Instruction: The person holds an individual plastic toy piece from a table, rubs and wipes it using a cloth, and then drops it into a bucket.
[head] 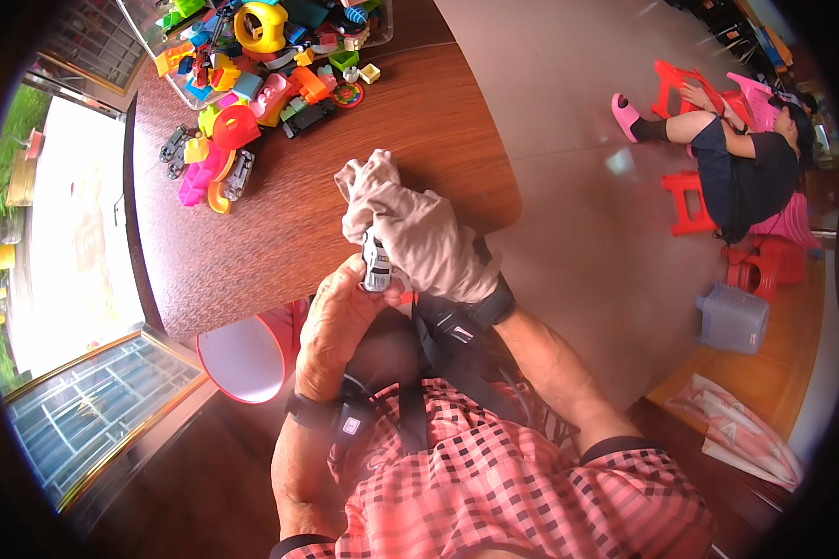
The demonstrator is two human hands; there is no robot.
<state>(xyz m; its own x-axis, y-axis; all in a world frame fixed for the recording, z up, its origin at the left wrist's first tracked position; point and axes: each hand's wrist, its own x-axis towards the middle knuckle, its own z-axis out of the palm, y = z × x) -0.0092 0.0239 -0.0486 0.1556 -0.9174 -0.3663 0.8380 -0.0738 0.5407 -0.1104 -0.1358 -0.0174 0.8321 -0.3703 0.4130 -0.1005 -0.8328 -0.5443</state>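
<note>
My left hand [339, 314] grips a small toy car [377, 262], white or silver with dark windows, near the front edge of the wooden table [419, 119]. A crumpled beige cloth [419, 237] covers my right hand [437, 251] and touches the car's upper end. The fingers of my right hand are hidden under the cloth. Farther off on the table lie toy blocks, a red round piece [236, 127], a dark toy vehicle [307, 117] and a grey toy car [238, 175]. A yellow ring-shaped toy [260, 28] rests on the heap.
A clear plastic bin [390, 31] full of toys stands at the table's far side. Below the table's left edge is a red-rimmed bucket [241, 360]. To the right, a person [748, 154] sits among red stools [689, 202]. A translucent container [734, 318] stands nearby.
</note>
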